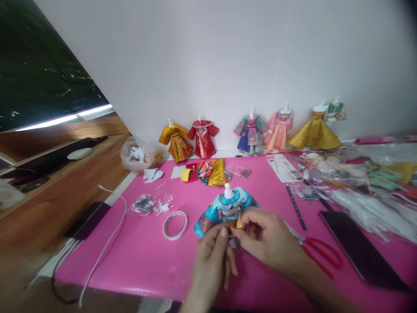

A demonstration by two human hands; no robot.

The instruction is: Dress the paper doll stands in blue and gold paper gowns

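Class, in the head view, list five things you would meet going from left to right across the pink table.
White cable → roll of tape → blue-dressed doll form → red-handled scissors → dark flat device.

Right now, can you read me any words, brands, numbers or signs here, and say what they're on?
None can be read.
White rectangular paper card: faint marks, too small and blurred.
Black flat rectangular phone: no text visible.
Blue patterned fabric doll outfit: no readable lettering.
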